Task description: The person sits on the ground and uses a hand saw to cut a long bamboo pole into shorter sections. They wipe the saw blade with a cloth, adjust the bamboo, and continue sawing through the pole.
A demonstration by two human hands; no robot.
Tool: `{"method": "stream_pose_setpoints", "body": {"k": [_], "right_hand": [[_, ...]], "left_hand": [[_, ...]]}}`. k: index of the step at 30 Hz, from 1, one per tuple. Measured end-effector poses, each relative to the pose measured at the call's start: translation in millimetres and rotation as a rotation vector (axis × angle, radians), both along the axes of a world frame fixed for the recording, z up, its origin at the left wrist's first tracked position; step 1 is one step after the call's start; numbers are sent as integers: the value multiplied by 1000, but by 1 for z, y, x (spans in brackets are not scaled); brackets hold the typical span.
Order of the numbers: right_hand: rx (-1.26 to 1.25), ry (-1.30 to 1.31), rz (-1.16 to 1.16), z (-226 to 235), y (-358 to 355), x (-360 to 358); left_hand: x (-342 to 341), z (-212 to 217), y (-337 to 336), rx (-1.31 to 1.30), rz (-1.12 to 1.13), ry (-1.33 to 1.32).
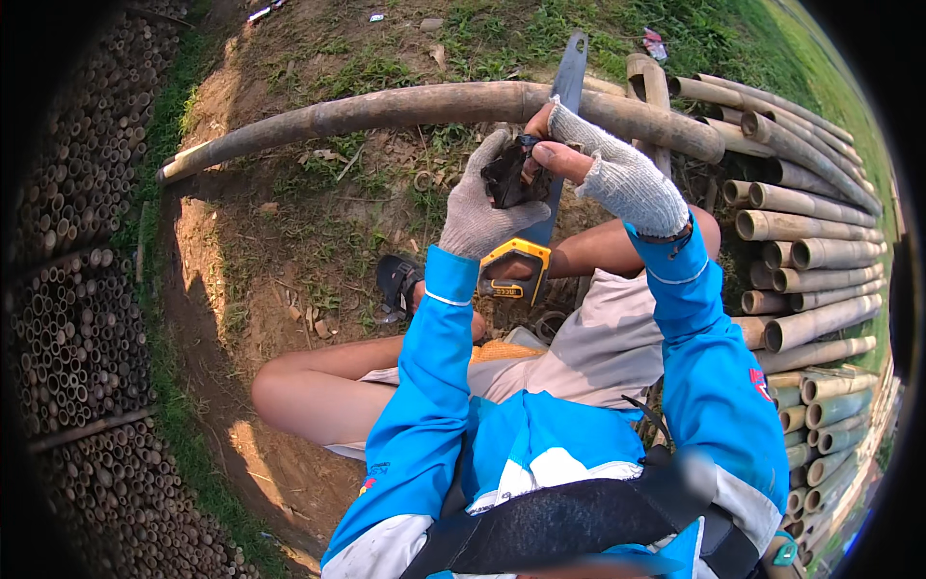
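My left hand (479, 210), in a pale knit glove, is closed around a crumpled black plastic bag (508, 179). The thumb and fingers of my right hand (627, 181) poke bare out of a similar glove and pinch the bag's upper edge. What the bag contains is hidden. Beneath my hands lies a handsaw (569, 77) with a yellow and black handle by my legs. Its grey blade reaches up past a long bamboo pole (405, 108), which runs crosswise just beyond my hands. Part of the blade is covered by my right hand and the pole.
Cut bamboo poles (815, 227) are stacked at the right. Many bamboo ends (82, 338) fill the left side. My bent legs (323, 386) rest on bare soil with patches of grass, and a dark sandal (394, 282) is on my foot.
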State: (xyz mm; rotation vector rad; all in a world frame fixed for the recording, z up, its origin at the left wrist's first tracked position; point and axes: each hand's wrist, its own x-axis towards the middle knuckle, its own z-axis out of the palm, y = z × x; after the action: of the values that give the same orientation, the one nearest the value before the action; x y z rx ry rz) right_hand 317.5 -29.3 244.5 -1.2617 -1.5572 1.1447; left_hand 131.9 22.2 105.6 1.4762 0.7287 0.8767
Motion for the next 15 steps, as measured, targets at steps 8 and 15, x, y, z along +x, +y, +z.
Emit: {"method": "stream_pose_setpoints", "body": {"k": [8, 15], "right_hand": [[-63, 150, -50, -17, 3, 12], [-188, 775, -55, -53, 17, 64]], "left_hand": [[20, 22, -19, -173, -28, -13], [-4, 38, -4, -343, -355, -53]]}}
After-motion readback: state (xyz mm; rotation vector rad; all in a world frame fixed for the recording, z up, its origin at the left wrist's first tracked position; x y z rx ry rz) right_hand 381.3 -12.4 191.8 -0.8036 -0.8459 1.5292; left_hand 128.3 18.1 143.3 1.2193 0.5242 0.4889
